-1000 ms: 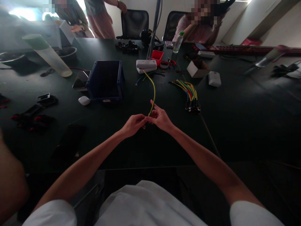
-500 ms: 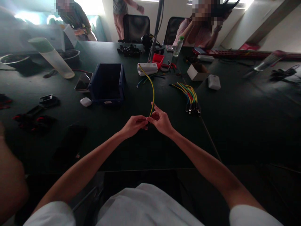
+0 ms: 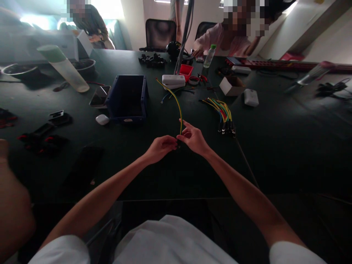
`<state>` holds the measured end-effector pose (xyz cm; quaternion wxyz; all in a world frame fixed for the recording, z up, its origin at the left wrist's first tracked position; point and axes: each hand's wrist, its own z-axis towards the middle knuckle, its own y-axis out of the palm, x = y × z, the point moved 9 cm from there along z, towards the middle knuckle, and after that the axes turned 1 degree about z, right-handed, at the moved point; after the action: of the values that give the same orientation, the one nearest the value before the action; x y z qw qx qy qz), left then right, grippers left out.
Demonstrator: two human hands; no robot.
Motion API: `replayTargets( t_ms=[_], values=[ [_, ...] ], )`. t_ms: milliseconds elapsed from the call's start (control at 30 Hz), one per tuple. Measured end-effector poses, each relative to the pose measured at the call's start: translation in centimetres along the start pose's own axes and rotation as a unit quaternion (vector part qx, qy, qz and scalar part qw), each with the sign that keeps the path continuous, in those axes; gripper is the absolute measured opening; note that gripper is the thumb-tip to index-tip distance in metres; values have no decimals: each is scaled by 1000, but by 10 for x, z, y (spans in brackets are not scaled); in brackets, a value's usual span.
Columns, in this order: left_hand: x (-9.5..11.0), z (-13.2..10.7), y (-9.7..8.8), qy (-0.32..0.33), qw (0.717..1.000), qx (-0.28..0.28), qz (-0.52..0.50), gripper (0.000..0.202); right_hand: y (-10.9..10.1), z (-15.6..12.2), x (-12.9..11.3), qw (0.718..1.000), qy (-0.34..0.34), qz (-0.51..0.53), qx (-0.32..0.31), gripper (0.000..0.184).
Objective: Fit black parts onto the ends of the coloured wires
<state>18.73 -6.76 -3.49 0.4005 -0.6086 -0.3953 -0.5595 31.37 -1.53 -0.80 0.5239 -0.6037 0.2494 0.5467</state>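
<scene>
A yellow-green wire (image 3: pixel 177 101) rises in a curve from between my hands, its far end leaning to the left. My left hand (image 3: pixel 162 147) pinches the dark lower end of the wire. Around the wire just above that end, my right hand (image 3: pixel 194 139) is closed with thumb and fingers, its index finger stretched along it. A small metal tip shows below the fingers. To the right lies a bundle of yellow, green, blue and red wires (image 3: pixel 221 112) with ring terminals towards me. A few loose wires (image 3: pixel 178 91) lie beyond my hands.
A dark blue bin (image 3: pixel 128 119) stands left of my hands, beside a white earbud case (image 3: pixel 102 119). Further back are a white power strip (image 3: pixel 173 80), a red tray (image 3: pixel 186 71), a small open box (image 3: pixel 231 87) and a bottle (image 3: pixel 209 58). Other people are across the table.
The wire's top end has swung left, and my hands have shifted slightly right. Across the table, one person's arm now reaches down to the table.
</scene>
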Motion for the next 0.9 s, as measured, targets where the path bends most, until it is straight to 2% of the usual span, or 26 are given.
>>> replayTargets(
  t_ms=[267,433,667,900],
  values=[
    [11,-1,-23,62,985,103,125,18,-19,1,-9,997,-9,-72,35,68],
    [26,-7,-39,87,953,185,223,14,-32,2,-14,991,-9,-127,46,64],
    [41,-11,-51,117,915,240,302,13,-43,3,-14,983,-3,-173,54,63],
    [49,-15,-76,129,869,307,366,15,-59,4,-14,974,0,-211,78,60]
  ],
)
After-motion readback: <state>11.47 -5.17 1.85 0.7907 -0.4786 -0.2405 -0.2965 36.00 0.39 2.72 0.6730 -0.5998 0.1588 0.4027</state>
